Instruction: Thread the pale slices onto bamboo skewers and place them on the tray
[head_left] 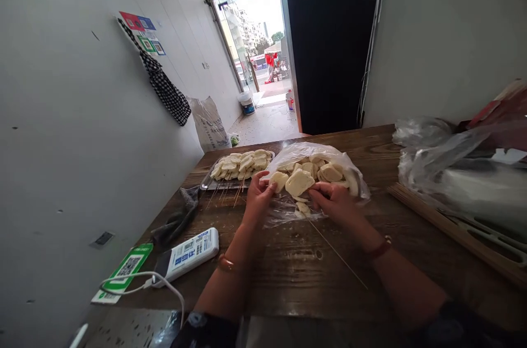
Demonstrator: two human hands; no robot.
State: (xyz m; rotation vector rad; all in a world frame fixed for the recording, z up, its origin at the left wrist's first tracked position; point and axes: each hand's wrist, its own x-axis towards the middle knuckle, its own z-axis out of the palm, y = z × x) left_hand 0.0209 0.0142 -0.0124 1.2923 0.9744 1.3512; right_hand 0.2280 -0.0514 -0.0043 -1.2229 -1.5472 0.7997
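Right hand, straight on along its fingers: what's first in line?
The right hand appears to pinch the large pale slice, so that's first. Beyond it, probably the smaller slice at the left hand; depth is unclear.

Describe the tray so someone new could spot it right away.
Start at the wooden table, looking along its far edge toward the doorway. The tray sits left of the plastic bag. Unlike the bag, its piled pale slices have many thin sticks jutting out.

Wooden table, laden tray, clear bag, skewer bundle
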